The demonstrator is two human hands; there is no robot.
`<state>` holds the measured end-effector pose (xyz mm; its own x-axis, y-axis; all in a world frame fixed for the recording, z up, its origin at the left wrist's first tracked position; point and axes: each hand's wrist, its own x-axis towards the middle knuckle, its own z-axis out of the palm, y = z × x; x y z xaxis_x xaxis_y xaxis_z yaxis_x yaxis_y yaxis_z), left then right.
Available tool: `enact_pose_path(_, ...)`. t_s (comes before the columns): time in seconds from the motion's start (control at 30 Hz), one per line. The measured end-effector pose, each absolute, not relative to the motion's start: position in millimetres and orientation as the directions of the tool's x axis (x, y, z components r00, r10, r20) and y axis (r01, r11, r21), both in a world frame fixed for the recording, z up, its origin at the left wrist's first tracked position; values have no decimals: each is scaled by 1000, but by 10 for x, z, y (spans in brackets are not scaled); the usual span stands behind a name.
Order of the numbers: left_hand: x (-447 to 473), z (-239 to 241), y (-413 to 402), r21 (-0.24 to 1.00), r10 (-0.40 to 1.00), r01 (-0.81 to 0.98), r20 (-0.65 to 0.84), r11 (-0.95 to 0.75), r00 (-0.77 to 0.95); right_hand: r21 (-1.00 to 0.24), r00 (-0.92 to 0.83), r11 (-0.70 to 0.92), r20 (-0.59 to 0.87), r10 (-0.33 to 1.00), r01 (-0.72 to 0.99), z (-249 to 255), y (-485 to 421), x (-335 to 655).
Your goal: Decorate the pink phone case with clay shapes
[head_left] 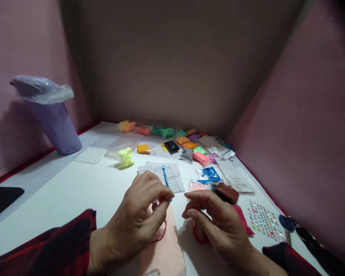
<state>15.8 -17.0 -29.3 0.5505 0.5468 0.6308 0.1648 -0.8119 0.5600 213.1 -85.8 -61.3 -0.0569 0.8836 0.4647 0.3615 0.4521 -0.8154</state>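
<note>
My left hand is over a pale pink phone case, its thumb and index tips close together in a pinch. What they hold, if anything, is too small to make out. Beneath its thumb curves a thin dark-pink strand. My right hand hovers opposite with curled fingers, the thumb near the fingertips; its grip is partly hidden. Another dark-pink loop shows under that hand. Past the left fingertips, a blue modelling tool lies across a printed paper, its lower end by those fingertips.
Several bagged clay blocks, including a yellow one and a brown one, spread across the back and right. A gem sticker sheet lies at right. A purple tumbler stands at left, near a clear case.
</note>
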Motion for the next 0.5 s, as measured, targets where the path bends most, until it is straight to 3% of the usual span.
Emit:
enact_pose_path(0.23, 207, -383, -178, 520, 428, 43, 649, -853, 629, -922, -29, 339, 340, 940, 186, -620, -909, 2043)
enact_pose_path(0.37, 221, -404, -191, 523, 405, 4, 656, -853, 637, -945, -16, 303, 303, 953, 127, -606, -922, 2020)
enact_pose_path(0.5, 231, -395, -203, 517, 405, -7, 678, -856, 613, -978, 24, 203, 203, 979, -42, -575, -913, 1982)
